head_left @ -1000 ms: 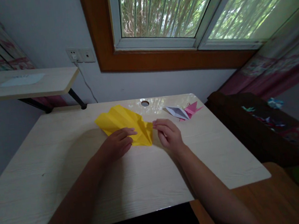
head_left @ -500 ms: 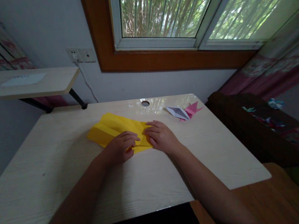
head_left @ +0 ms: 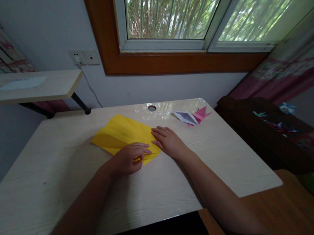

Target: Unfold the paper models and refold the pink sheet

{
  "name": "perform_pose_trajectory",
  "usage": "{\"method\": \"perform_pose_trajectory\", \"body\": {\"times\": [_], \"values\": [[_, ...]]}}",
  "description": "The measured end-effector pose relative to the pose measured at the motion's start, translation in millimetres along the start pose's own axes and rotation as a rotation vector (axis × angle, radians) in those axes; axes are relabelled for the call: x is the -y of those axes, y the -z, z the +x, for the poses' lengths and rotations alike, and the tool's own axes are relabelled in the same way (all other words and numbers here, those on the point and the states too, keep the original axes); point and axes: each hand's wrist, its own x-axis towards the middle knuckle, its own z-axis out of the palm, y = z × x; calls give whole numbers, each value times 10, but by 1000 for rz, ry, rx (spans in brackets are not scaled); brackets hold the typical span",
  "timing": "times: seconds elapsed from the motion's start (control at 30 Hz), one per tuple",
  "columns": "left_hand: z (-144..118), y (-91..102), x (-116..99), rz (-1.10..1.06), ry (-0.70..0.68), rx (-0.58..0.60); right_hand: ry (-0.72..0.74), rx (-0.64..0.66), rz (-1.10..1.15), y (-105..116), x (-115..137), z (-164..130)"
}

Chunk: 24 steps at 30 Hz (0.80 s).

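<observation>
Flattened since before, yellow paper (head_left: 122,136) lies under both hands: left hand (head_left: 127,158) curled, hiding its near corner, right hand (head_left: 168,141) flat, open on the counter (head_left: 68,179)

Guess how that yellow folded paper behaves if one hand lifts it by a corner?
The yellow paper is thin and creased, so it would probably flop and fan open. Both the left hand and right hand press it flat, suggesting it springs back. It likely slides easily on the glossy table.
</observation>
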Motion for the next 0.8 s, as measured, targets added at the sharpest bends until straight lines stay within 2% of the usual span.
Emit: {"method": "perform_pose_trajectory", "body": {"times": [0.23,0.43,0.57,0.8], "values": [[-29,9,29,-16,41,86,-84,13,-19,-22,1,-22],[-38,-14,86,52,44,144,-114,-57,-21,-89,-88,-17],[-13,-52,124,96,-22,127,-163,-127,-39,-138,-159,-36],[-6,-113,235,186,-30,112,-255,-166,-46,-117,-163,-27]]}}
